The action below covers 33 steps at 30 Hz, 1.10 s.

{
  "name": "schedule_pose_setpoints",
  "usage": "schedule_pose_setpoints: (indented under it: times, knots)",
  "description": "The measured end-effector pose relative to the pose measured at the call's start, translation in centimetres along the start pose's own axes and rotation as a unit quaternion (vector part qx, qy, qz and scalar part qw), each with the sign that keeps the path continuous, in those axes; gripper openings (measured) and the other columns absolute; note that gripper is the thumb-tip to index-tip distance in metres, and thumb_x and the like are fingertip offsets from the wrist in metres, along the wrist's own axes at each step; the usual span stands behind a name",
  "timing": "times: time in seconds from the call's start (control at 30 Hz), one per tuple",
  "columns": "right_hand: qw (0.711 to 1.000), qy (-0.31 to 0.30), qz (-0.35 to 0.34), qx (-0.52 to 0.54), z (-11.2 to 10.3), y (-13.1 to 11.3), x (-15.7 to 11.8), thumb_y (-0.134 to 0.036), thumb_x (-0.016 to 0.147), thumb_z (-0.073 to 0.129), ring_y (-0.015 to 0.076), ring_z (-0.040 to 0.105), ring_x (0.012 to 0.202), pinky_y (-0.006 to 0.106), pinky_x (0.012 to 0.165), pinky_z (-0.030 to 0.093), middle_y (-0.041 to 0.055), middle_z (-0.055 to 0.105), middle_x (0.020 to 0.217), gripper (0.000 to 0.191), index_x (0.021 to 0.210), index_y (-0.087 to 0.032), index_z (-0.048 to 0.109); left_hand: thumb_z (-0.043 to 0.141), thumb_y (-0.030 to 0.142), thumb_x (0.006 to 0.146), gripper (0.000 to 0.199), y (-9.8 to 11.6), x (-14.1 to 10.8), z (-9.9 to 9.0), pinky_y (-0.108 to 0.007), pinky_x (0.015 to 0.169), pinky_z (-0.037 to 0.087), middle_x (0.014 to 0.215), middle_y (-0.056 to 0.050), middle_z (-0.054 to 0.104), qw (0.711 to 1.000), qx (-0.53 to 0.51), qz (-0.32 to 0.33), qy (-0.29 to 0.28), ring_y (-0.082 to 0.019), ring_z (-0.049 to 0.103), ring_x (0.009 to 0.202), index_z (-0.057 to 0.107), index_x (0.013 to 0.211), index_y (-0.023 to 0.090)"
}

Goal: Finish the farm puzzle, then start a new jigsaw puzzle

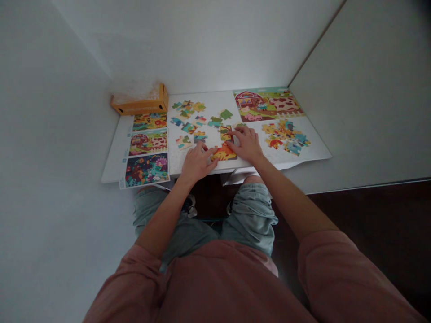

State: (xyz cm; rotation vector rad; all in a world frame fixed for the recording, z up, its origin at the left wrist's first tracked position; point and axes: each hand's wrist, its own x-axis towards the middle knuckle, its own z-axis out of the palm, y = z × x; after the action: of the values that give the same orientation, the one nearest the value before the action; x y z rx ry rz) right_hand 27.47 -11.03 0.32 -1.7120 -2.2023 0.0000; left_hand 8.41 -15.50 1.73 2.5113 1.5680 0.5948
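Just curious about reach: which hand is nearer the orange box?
Left: the left hand sits below and right of the orange box; the right hand is farther right.

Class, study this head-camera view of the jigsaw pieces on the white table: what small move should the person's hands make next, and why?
Probably the left hand should nudge the orange jigsaw piece up against the pieces above it, since its fingers already reach that piece and the right hand sits beside the same patch.

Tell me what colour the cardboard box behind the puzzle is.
The cardboard box is orange; the head view shows it.
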Motion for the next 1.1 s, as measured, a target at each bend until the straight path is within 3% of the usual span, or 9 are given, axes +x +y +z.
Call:
schedule_pose_setpoints:
  times: [0.47,0.8,0.93,1.1]
  knots:
    - [1.000,-0.008,0.006,-0.003,-0.2,-0.4,0.0,-0.044,0.075,0.028,0.0284,0.022,0.101,0.046,0.078,0.019,0.0042,0.028,0.115,0.040,0.110,-0.026,0.036,0.029,0.041,0.076,0.034,0.2,-0.1,-0.5,-0.035,0.079,0.029,0.102,-0.005,0.037,1.000,0.003,0.008,-0.003,-0.020,0.038,0.092,0.039,0.106,0.028]
    - [1.000,0.001,-0.003,-0.006,-0.1,-0.3,0.0,-0.048,0.074,0.024,0.0285,0.023,0.101,0.045,0.078,0.020,0.0033,0.027,0.116,0.043,0.110,-0.027,0.035,0.029,0.041,0.076,0.039,-0.3,-0.1,-0.1,-0.033,0.079,0.029,0.108,-0.006,0.031,0.999,0.006,-0.038,0.021,-0.021,0.037,0.092,0.034,0.110,0.022]
    - [1.000,-0.005,0.006,-0.005,-0.4,-0.6,0.0,-0.047,0.074,0.025,0.0290,0.023,0.101,0.046,0.077,0.021,0.0036,0.028,0.115,0.042,0.110,-0.028,0.036,0.030,0.041,0.075,0.039,-1.5,0.2,-0.7,-0.036,0.085,0.022,0.110,-0.005,0.031,0.997,0.040,-0.048,0.045,-0.023,0.029,0.101,0.035,0.109,0.022]
    - [1.000,-0.010,0.017,-0.004,-0.7,-0.8,0.0,-0.046,0.074,0.027,0.0287,0.024,0.101,0.045,0.077,0.021,0.0033,0.029,0.115,0.041,0.110,-0.029,0.036,0.029,0.042,0.075,0.046,-2.8,-0.1,-1.4,-0.041,0.087,0.016,0.120,-0.002,0.022,0.993,0.081,-0.073,0.040,-0.025,0.016,0.109,0.022,0.117,0.024]
